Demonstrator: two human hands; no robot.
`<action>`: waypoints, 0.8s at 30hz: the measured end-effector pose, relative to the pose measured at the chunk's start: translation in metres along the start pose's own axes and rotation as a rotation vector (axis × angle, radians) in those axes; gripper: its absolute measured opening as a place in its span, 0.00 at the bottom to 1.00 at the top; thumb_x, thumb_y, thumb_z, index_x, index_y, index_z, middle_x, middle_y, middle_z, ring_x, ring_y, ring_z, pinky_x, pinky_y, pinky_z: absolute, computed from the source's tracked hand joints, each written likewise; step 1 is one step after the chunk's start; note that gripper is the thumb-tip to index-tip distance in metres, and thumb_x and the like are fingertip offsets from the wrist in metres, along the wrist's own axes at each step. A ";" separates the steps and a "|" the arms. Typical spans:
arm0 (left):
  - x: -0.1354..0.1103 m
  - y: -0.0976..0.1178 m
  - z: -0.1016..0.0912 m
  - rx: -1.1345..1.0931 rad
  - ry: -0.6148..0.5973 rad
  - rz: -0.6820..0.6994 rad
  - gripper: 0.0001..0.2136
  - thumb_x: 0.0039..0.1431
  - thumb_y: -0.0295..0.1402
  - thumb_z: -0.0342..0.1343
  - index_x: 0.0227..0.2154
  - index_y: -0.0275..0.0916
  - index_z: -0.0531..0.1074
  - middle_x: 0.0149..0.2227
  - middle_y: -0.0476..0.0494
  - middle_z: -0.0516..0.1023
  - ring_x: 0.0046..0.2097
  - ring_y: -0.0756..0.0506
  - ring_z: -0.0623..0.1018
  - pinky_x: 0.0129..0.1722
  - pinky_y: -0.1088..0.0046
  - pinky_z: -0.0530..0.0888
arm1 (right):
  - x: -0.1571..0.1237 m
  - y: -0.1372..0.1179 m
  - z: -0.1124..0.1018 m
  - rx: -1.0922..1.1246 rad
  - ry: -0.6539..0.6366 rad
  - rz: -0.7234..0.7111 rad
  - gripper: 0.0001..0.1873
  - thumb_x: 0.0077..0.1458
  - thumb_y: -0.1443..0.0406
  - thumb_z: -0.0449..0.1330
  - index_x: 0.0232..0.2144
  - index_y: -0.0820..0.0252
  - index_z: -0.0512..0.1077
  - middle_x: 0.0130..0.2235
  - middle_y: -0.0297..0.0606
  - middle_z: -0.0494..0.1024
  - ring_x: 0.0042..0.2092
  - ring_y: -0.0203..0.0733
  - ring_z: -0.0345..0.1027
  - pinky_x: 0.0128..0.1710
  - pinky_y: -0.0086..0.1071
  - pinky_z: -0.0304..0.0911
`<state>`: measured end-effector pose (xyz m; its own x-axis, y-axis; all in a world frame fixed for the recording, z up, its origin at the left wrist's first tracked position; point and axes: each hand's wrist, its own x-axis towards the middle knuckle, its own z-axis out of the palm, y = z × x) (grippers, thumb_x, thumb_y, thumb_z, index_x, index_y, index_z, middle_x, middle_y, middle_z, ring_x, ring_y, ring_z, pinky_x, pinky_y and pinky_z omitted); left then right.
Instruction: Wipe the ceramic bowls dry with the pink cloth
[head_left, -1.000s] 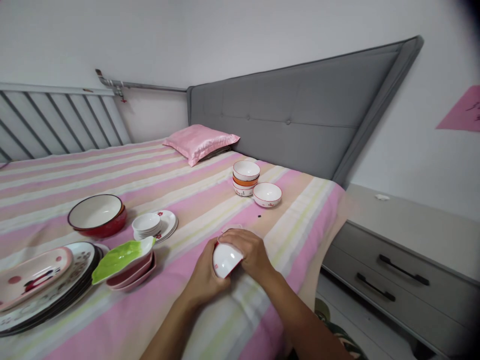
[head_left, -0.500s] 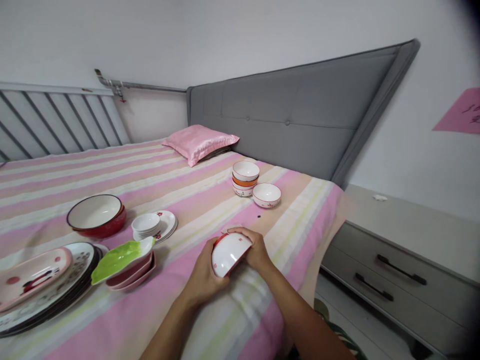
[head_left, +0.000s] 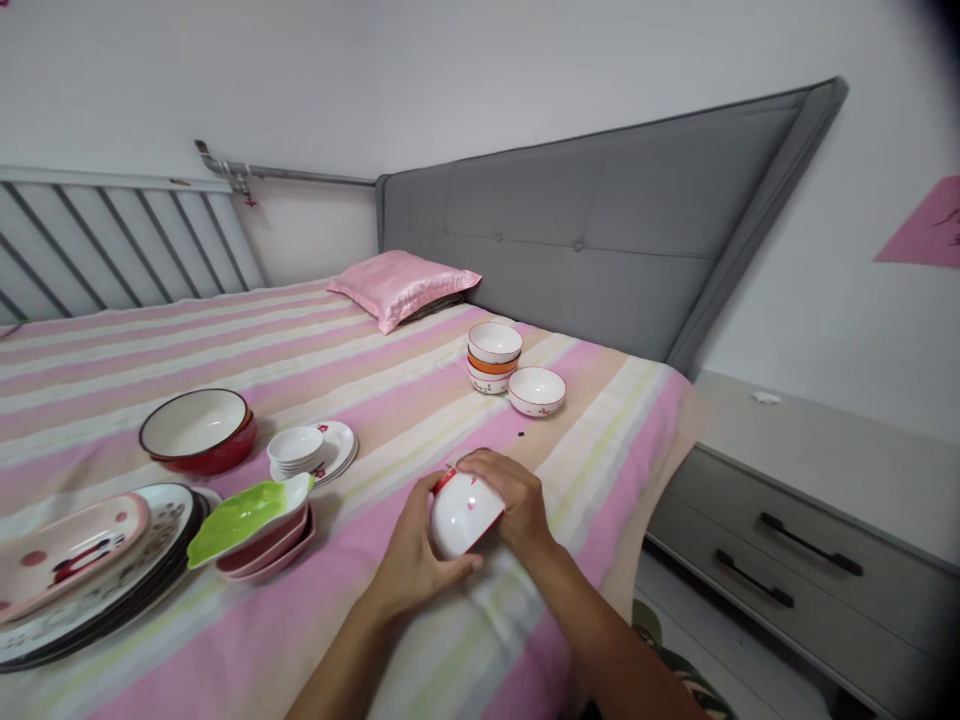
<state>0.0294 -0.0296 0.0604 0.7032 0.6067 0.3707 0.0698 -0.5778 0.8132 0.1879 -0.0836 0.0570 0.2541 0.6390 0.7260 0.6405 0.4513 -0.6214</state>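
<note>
A white bowl (head_left: 463, 515) with a red rim and small red marks is tilted on its side above the bed, its outer wall showing. My left hand (head_left: 416, 555) grips it from the left, the thumb along its near edge. Over its right side bend the fingers of my right hand (head_left: 517, 500). Some red shows at the bowl's upper left; I cannot tell whether a second bowl sits inside. Beyond my hands stands a stack of bowls (head_left: 495, 345), white and orange, with a single white bowl (head_left: 537, 392) beside it.
Left on the striped bed lie a red pot-like bowl (head_left: 199, 430), small white dishes (head_left: 296, 447) on flower plates, a green leaf-shaped dish (head_left: 247, 515) on pink ones, and stacked plates (head_left: 161, 520). A pink pillow (head_left: 405, 285) lies behind; a nightstand (head_left: 765, 520) stands right.
The bowl has turned in my hands, so a different part of its outer wall shows. My right fingers have shifted over its side. The things on the bed have stayed in place.
</note>
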 end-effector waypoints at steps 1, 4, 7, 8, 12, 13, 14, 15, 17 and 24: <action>0.000 0.000 0.001 -0.008 0.003 0.005 0.39 0.41 0.36 0.67 0.55 0.38 0.54 0.55 0.35 0.63 0.56 0.35 0.64 0.57 0.56 0.60 | 0.001 -0.004 -0.001 -0.094 -0.026 -0.102 0.15 0.58 0.71 0.51 0.42 0.55 0.75 0.43 0.36 0.78 0.48 0.41 0.70 0.51 0.37 0.63; 0.002 0.001 0.005 -0.025 0.012 0.008 0.37 0.41 0.34 0.67 0.54 0.38 0.56 0.55 0.37 0.65 0.56 0.36 0.66 0.56 0.58 0.62 | 0.003 -0.013 0.002 -0.298 -0.043 -0.320 0.14 0.59 0.71 0.51 0.41 0.58 0.75 0.42 0.37 0.79 0.46 0.41 0.71 0.50 0.37 0.64; 0.004 0.003 0.007 0.002 0.037 -0.031 0.30 0.42 0.26 0.62 0.50 0.38 0.59 0.50 0.40 0.69 0.51 0.38 0.70 0.51 0.61 0.67 | 0.004 -0.016 0.007 -0.363 -0.024 -0.382 0.12 0.59 0.72 0.52 0.39 0.60 0.75 0.40 0.37 0.80 0.44 0.40 0.72 0.48 0.35 0.64; 0.004 0.004 0.007 0.015 0.040 -0.048 0.29 0.41 0.23 0.59 0.49 0.38 0.59 0.48 0.41 0.70 0.49 0.39 0.71 0.50 0.62 0.68 | 0.005 -0.017 0.008 -0.364 -0.033 -0.373 0.12 0.59 0.72 0.52 0.39 0.60 0.75 0.40 0.37 0.80 0.44 0.40 0.72 0.47 0.34 0.64; 0.005 0.006 0.006 0.043 0.026 -0.102 0.29 0.38 0.19 0.55 0.48 0.39 0.60 0.44 0.45 0.71 0.44 0.42 0.73 0.44 0.66 0.70 | 0.006 -0.013 0.006 -0.280 -0.070 -0.279 0.12 0.60 0.71 0.52 0.38 0.59 0.75 0.39 0.37 0.79 0.43 0.40 0.72 0.46 0.34 0.64; 0.005 0.006 0.006 0.047 0.024 -0.108 0.29 0.38 0.19 0.55 0.48 0.39 0.60 0.43 0.45 0.71 0.43 0.42 0.73 0.43 0.67 0.70 | 0.006 -0.011 0.005 -0.248 -0.081 -0.251 0.12 0.60 0.70 0.52 0.38 0.59 0.75 0.39 0.37 0.79 0.43 0.40 0.71 0.46 0.34 0.64; 0.005 0.005 0.005 0.051 0.022 -0.110 0.29 0.38 0.19 0.55 0.48 0.39 0.60 0.43 0.46 0.71 0.43 0.43 0.73 0.42 0.67 0.70 | 0.005 -0.008 0.004 -0.216 -0.093 -0.220 0.12 0.59 0.70 0.52 0.39 0.59 0.75 0.40 0.37 0.79 0.43 0.40 0.71 0.46 0.34 0.64; 0.005 0.005 0.005 0.053 0.019 -0.110 0.29 0.37 0.20 0.55 0.48 0.39 0.60 0.43 0.46 0.71 0.43 0.43 0.73 0.43 0.67 0.70 | 0.005 -0.006 0.003 -0.184 -0.104 -0.188 0.12 0.59 0.70 0.53 0.39 0.58 0.75 0.40 0.37 0.79 0.44 0.40 0.71 0.47 0.34 0.64; 0.005 0.004 0.005 0.054 0.017 -0.109 0.30 0.37 0.20 0.55 0.48 0.39 0.59 0.43 0.46 0.71 0.43 0.43 0.73 0.44 0.67 0.69 | 0.004 -0.001 0.001 -0.118 -0.122 -0.115 0.13 0.58 0.71 0.53 0.41 0.57 0.75 0.42 0.36 0.78 0.45 0.40 0.70 0.48 0.34 0.63; 0.004 0.000 0.006 0.031 0.014 -0.112 0.32 0.36 0.20 0.56 0.50 0.40 0.58 0.46 0.45 0.71 0.47 0.42 0.73 0.47 0.66 0.69 | 0.001 0.012 0.003 0.110 -0.088 0.195 0.17 0.51 0.73 0.53 0.40 0.53 0.76 0.42 0.33 0.78 0.45 0.40 0.71 0.48 0.32 0.65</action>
<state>0.0359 -0.0302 0.0591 0.6800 0.6758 0.2844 0.1693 -0.5222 0.8359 0.1939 -0.0754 0.0495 0.2980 0.7703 0.5638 0.5019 0.3760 -0.7790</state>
